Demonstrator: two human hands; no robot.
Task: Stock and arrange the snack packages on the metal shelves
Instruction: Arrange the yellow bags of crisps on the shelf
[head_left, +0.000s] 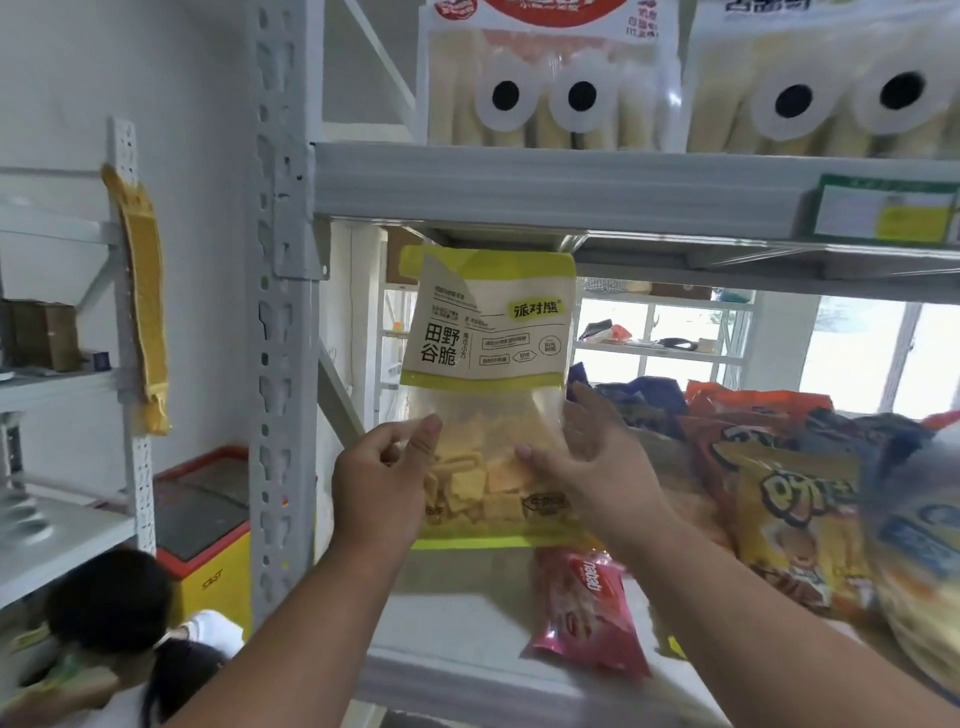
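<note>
Yellow-green and upright, the snack bag stands at the shelf's left end, the left hand pinching its lower edge at eight o'clock and the right hand lying flat-fingered at four o'clock, apparently steadying it beside the pink packet and orange bags.

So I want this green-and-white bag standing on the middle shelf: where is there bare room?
Bare shelf lies at the left end, between the grey upright post and the pink packet, below the held bag. To the right it is crowded with piled orange and yellow snack bags.
</note>
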